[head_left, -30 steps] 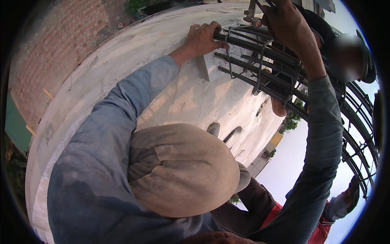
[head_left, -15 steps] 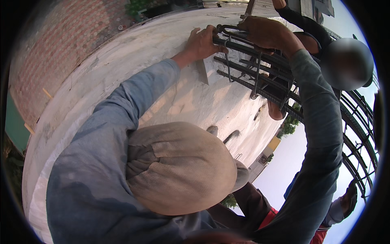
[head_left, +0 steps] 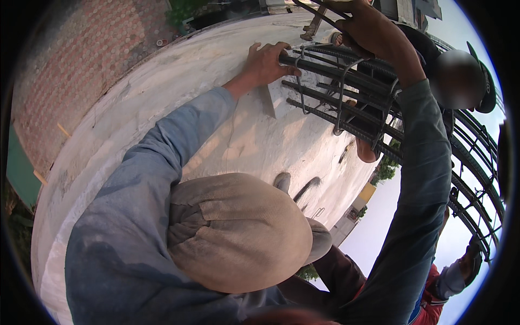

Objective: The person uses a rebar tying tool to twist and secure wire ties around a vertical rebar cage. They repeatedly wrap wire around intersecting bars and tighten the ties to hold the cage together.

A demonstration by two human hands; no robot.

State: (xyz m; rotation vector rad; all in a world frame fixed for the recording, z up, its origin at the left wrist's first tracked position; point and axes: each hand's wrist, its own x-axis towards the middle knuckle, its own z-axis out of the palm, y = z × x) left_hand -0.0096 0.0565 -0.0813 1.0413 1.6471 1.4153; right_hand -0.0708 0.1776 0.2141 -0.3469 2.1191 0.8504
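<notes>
**Both hands on rebar cage**

Brick paving point(head_left: 59, 70) far left, below the pale concrete slab point(head_left: 162, 97). Left hand point(head_left: 265, 62) curled round the end of the top bar of the rebar cage point(head_left: 346, 92), fingers closed on it. Cage lying against the slab, stretching off right. Right hand point(head_left: 374, 32) gripping an upper bar and stirrup, fist closed. Tan cap point(head_left: 238, 233) low centre. Another person's hand point(head_left: 468, 262) on the cage, lower right.
</notes>
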